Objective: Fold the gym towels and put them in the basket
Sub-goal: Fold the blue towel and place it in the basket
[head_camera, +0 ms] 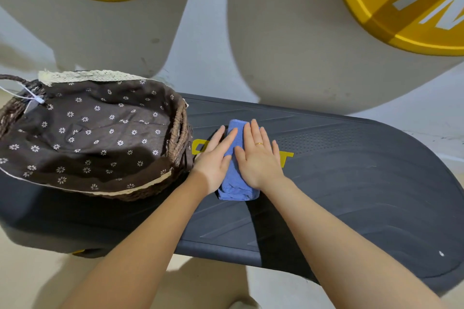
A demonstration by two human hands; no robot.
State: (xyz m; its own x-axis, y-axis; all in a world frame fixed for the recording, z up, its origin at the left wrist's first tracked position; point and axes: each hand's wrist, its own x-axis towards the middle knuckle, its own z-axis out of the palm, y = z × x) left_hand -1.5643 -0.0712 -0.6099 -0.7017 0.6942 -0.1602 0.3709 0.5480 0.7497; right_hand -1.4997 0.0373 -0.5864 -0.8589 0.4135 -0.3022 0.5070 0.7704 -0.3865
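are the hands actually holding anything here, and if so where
Nothing is gripped. The left hand and right hand lie flat, palms down, pressing the folded blue towel onto the dark step platform, one along each long side.

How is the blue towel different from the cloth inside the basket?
The towel is plain blue; the basket cloth is dark brown with little white flowers. The towel is folded small and narrow; the cloth lies spread out wide. Both hands, left and right, press the towel; nothing touches the cloth. Both are soft fabric.
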